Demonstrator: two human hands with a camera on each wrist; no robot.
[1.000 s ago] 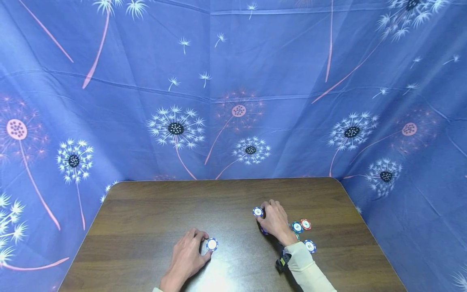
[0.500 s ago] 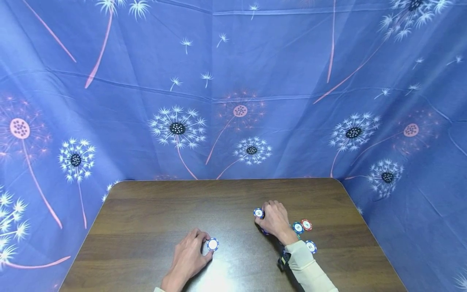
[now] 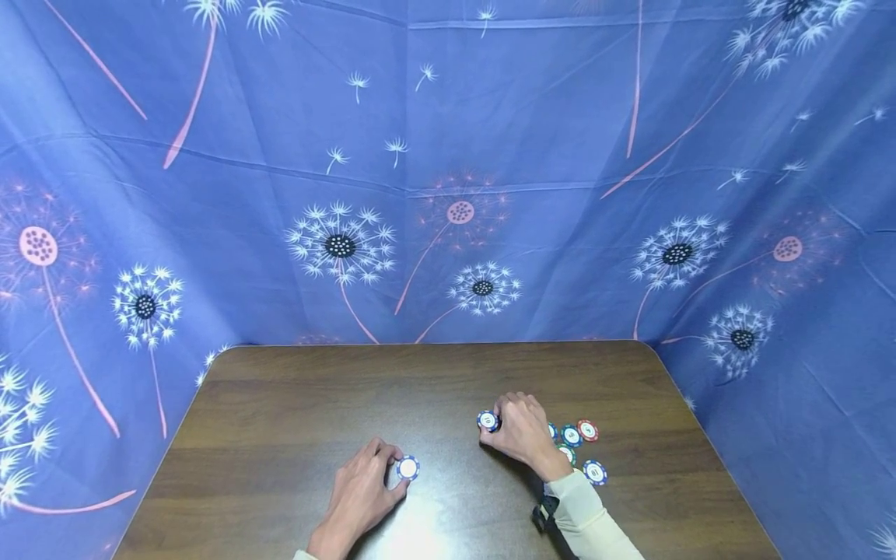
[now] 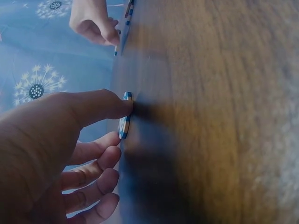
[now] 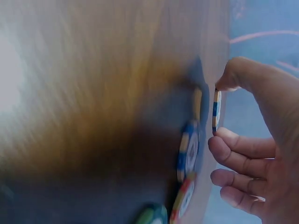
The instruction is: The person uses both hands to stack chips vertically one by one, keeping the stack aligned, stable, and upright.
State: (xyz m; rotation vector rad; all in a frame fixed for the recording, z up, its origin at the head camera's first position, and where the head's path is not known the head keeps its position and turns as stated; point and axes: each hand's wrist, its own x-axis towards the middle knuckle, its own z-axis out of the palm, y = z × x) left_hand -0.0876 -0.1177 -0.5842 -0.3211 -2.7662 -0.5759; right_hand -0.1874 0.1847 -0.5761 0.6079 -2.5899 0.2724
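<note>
On the left of the head view, my left hand point(image 3: 367, 486) pinches a blue-and-white poker chip point(image 3: 407, 468) between thumb and index finger. The left wrist view shows this chip point(image 4: 125, 122) edge-on, close over the table, the other fingers loosely bent. Farther right, my right hand point(image 3: 523, 432) grips a second blue-and-white poker chip point(image 3: 488, 421) by its edges. Seen from the right wrist, that chip point(image 5: 216, 112) is raised off the wood, held by thumb and index fingertip.
Right of the right hand lie loose chips: a red one point(image 3: 587, 431), a blue one point(image 3: 570, 435), a green one point(image 3: 565, 454) partly behind the wrist, and another blue one point(image 3: 595, 472). The brown wooden table point(image 3: 315, 397) ends at a blue dandelion-print curtain point(image 3: 420, 272).
My right hand has shifted slightly left and toward me with its chip, uncovering more of the green chip and another beside it. The left hand holds its place.
</note>
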